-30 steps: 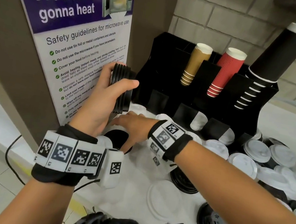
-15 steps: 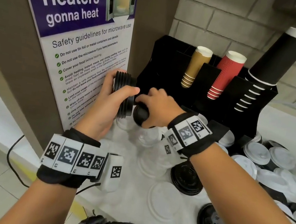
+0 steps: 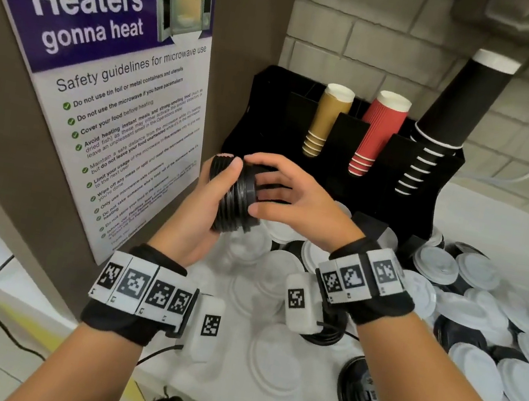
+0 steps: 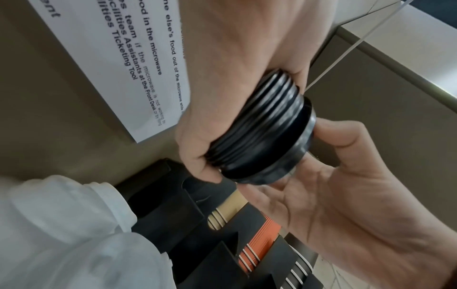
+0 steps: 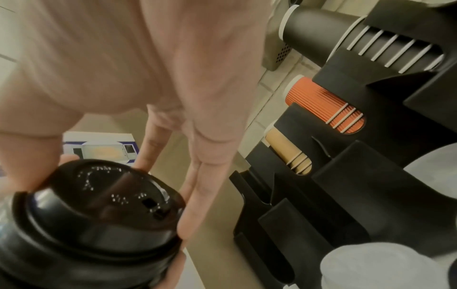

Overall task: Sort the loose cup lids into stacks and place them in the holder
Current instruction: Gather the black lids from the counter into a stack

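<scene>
The left hand grasps a stack of black lids, held on its side in front of the holder; the right hand presses one more black lid onto the stack's end, fingers spread and mostly straight. The job looks early: many white lids and a few black ones lie loose on the counter; the holder's front slots seem to hold some white lids, though they are partly hidden.

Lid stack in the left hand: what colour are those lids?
Black, all of them. The lid stack shows best in the left wrist view, gripped by the left hand.
</scene>
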Demonstrator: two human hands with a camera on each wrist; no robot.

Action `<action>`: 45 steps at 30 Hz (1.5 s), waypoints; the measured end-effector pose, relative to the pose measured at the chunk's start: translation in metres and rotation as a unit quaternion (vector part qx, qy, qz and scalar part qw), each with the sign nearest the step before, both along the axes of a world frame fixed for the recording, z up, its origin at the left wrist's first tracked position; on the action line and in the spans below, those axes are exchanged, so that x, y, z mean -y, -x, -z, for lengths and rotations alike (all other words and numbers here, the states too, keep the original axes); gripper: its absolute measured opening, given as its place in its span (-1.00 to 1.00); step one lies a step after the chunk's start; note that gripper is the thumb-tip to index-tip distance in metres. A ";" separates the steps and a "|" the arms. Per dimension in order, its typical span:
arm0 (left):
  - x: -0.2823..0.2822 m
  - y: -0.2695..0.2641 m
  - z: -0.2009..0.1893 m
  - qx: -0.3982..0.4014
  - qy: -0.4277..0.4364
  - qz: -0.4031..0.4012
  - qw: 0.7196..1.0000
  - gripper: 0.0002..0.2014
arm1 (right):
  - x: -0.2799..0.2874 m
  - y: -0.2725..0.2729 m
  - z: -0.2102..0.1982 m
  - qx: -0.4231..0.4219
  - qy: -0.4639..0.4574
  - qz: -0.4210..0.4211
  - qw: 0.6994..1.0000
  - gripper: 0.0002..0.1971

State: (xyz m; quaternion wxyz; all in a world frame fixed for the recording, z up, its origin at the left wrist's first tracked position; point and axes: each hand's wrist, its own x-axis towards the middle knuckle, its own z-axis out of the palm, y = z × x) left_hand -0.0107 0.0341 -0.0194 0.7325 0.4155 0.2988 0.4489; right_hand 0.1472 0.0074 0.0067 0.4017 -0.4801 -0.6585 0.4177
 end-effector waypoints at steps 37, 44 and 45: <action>-0.013 0.018 -0.007 0.013 -0.001 -0.114 0.993 -0.23 | -0.063 0.023 0.055 0.618 0.069 -0.121 0.774 -0.20; -0.013 0.020 -0.013 0.022 -0.010 -0.117 0.993 -0.21 | -0.078 0.026 0.026 0.435 0.048 -0.083 0.895 -0.19; -0.014 0.020 -0.013 0.021 -0.009 -0.116 0.993 -0.22 | -0.081 0.025 0.022 0.450 0.051 -0.076 0.889 -0.21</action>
